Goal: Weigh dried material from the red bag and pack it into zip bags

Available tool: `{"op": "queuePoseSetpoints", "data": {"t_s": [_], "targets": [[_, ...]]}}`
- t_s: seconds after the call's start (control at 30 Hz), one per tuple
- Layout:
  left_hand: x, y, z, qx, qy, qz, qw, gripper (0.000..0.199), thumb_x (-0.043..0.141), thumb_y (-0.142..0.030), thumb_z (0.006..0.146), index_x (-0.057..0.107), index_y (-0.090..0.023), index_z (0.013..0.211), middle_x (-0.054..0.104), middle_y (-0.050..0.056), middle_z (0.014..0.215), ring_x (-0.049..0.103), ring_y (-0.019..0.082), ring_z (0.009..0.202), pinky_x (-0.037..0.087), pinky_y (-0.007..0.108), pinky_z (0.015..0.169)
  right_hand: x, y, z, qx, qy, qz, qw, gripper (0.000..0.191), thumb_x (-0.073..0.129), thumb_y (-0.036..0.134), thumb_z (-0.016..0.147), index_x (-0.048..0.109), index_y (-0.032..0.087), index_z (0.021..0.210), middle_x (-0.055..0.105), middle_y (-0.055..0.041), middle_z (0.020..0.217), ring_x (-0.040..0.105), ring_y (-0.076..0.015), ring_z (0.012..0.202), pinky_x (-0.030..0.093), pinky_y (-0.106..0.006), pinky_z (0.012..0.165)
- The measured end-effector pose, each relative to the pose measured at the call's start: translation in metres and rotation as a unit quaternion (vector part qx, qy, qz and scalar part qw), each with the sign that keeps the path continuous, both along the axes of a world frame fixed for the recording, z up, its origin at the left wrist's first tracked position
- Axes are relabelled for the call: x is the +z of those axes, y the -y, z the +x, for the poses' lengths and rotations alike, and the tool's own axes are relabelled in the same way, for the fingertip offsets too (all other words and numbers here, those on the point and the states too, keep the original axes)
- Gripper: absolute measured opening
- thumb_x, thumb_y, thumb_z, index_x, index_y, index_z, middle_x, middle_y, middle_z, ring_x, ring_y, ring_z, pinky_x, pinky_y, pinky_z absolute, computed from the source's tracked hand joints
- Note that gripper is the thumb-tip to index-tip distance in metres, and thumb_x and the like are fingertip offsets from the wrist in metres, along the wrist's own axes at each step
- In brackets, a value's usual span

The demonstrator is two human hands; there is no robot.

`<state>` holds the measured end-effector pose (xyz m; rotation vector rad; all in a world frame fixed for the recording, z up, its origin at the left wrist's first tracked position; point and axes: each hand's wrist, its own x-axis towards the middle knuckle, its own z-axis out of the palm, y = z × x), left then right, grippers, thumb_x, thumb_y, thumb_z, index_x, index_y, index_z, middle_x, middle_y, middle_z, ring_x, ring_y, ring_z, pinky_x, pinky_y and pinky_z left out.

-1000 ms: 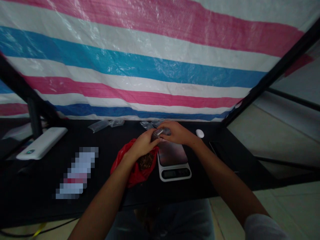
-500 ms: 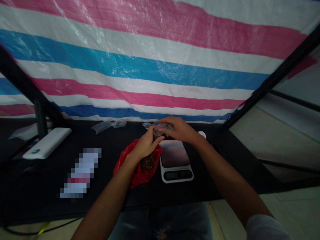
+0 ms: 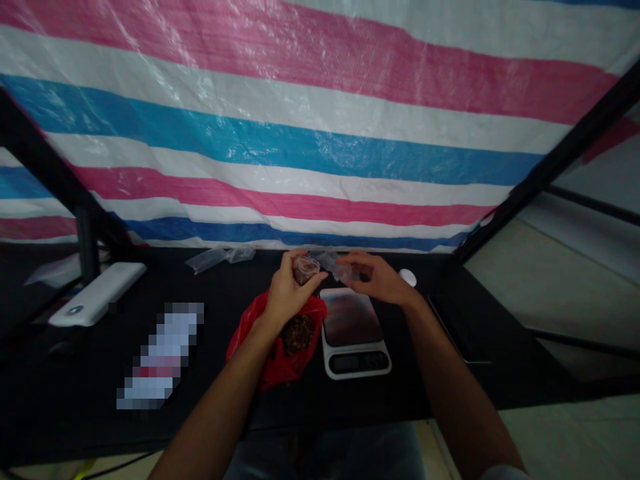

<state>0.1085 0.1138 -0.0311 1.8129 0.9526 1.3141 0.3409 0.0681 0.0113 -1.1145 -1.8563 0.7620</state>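
Note:
My left hand (image 3: 289, 291) is closed around a small, rounded clear plastic packet (image 3: 306, 269) with something brown in it. To its right, my right hand (image 3: 379, 279) pinches a crinkled clear plastic bag (image 3: 343, 269); whether the bag and the packet are joined I cannot tell. Below my left hand lies an open red plastic bag (image 3: 250, 323) with brown, crumbly bits (image 3: 299, 333) inside. A white digital scale (image 3: 356, 363) with a shiny, bare weighing plate (image 3: 351, 319) stands right of the red bag, under my right hand.
Flat clear plastic bags (image 3: 209, 259) lie at the table's back edge. On the left are a white oblong device (image 3: 97, 293) and a blurred-out item (image 3: 165, 353). A white round lid-like thing (image 3: 408, 277) and a dark flat tablet-like device (image 3: 457, 330) lie right. Striped sheeting (image 3: 300, 153) hangs behind.
My hands have moved apart: the right one has shifted right, drawing the clear bag sideways. The packet in my left hand now shows more plainly. The view has tilted slightly.

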Motion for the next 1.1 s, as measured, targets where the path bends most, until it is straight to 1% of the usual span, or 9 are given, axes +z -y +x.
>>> {"op": "queuePoseSetpoints", "data": {"t_s": [0.1, 0.23, 0.33, 0.4, 0.47, 0.63, 0.73, 0.83, 1.1], "targets": [[0.003, 0.002, 0.002, -0.009, 0.022, -0.013, 1.0, 0.065, 0.081, -0.042, 0.081, 0.051, -0.02, 0.134, 0.072, 0.003, 0.099, 0.071, 0.02, 0.086, 0.055, 0.032, 0.08, -0.008, 0.009, 0.005, 0.017, 0.051, -0.056, 0.997, 0.036, 0.078, 0.02, 0.077, 0.074, 0.019, 0.113, 0.072, -0.0059, 0.109, 0.067, -0.0207, 0.096, 0.054, -0.035, 0.085], [0.002, 0.005, 0.002, -0.085, 0.028, 0.002, 0.996, 0.053, 0.065, -0.033, 0.092, 0.046, -0.017, 0.138, 0.069, 0.005, 0.104, 0.068, 0.019, 0.089, 0.054, 0.033, 0.084, -0.006, 0.018, 0.008, 0.031, 0.087, -0.121, 0.988, 0.027, 0.083, 0.023, 0.074, 0.075, 0.017, 0.1, 0.073, -0.0043, 0.1, 0.066, -0.021, 0.094, 0.052, -0.034, 0.086], [0.002, 0.007, 0.003, -0.123, 0.056, -0.013, 0.991, 0.051, 0.061, -0.031, 0.094, 0.042, -0.017, 0.139, 0.069, 0.006, 0.106, 0.069, 0.019, 0.09, 0.055, 0.033, 0.084, -0.002, 0.021, 0.011, 0.006, 0.111, -0.156, 0.981, 0.043, 0.093, 0.03, 0.066, 0.077, 0.018, 0.104, 0.071, -0.004, 0.098, 0.064, -0.0206, 0.089, 0.051, -0.033, 0.08], [0.002, 0.009, 0.005, -0.13, 0.069, -0.028, 0.989, 0.053, 0.063, -0.031, 0.095, 0.041, -0.019, 0.141, 0.069, 0.006, 0.107, 0.07, 0.018, 0.088, 0.056, 0.032, 0.08, -0.001, 0.022, 0.01, -0.006, 0.088, -0.139, 0.986, 0.053, 0.094, 0.035, 0.065, 0.076, 0.019, 0.113, 0.07, -0.0043, 0.099, 0.063, -0.0209, 0.09, 0.05, -0.033, 0.08], [0.003, 0.013, 0.007, -0.136, 0.062, -0.027, 0.988, 0.056, 0.067, -0.031, 0.093, 0.042, -0.02, 0.142, 0.07, 0.006, 0.108, 0.071, 0.018, 0.088, 0.056, 0.031, 0.079, 0.0, 0.022, 0.005, -0.009, 0.04, -0.086, 0.995, 0.048, 0.09, 0.04, 0.073, 0.076, 0.019, 0.113, 0.07, -0.0042, 0.099, 0.063, -0.0203, 0.09, 0.05, -0.033, 0.081], [0.003, 0.018, 0.013, -0.176, 0.012, -0.02, 0.984, 0.066, 0.075, -0.033, 0.089, 0.046, -0.022, 0.147, 0.073, 0.008, 0.113, 0.073, 0.023, 0.095, 0.059, 0.034, 0.084, -0.002, 0.019, -0.013, -0.07, -0.05, 0.027, 0.996, 0.023, 0.075, 0.042, 0.089, 0.075, 0.019, 0.089, 0.068, -0.0018, 0.082, 0.056, -0.0147, 0.072, 0.043, -0.029, 0.069], [0.001, 0.015, 0.012, -0.184, -0.016, -0.036, 0.982, 0.07, 0.08, -0.037, 0.085, 0.05, -0.022, 0.147, 0.074, 0.009, 0.118, 0.074, 0.026, 0.1, 0.06, 0.039, 0.089, -0.004, 0.018, -0.017, -0.093, -0.065, 0.033, 0.993, 0.025, 0.075, 0.041, 0.09, 0.074, 0.019, 0.08, 0.067, -0.0006, 0.075, 0.053, -0.0129, 0.066, 0.041, -0.028, 0.064], [0.001, 0.011, 0.009, -0.192, -0.025, -0.04, 0.98, 0.06, 0.083, -0.038, 0.082, 0.06, -0.02, 0.135, 0.075, 0.01, 0.122, 0.073, 0.028, 0.109, 0.057, 0.042, 0.1, -0.008, 0.016, -0.016, -0.103, -0.104, 0.031, 0.989, 0.026, 0.077, 0.044, 0.087, 0.076, 0.019, 0.078, 0.069, -0.001, 0.075, 0.056, -0.0134, 0.066, 0.043, -0.028, 0.064], [0.012, 0.015, 0.011, -0.233, 0.074, -0.103, 0.964, 0.046, 0.076, -0.045, 0.088, 0.065, -0.017, 0.122, 0.076, 0.015, 0.123, 0.073, 0.028, 0.117, 0.055, 0.044, 0.106, -0.02, 0.005, -0.019, -0.175, -0.221, 0.014, 0.959, 0.033, 0.085, 0.052, 0.074, 0.078, 0.02, 0.078, 0.075, -0.0026, 0.077, 0.064, -0.0167, 0.071, 0.053, -0.031, 0.067]]}}
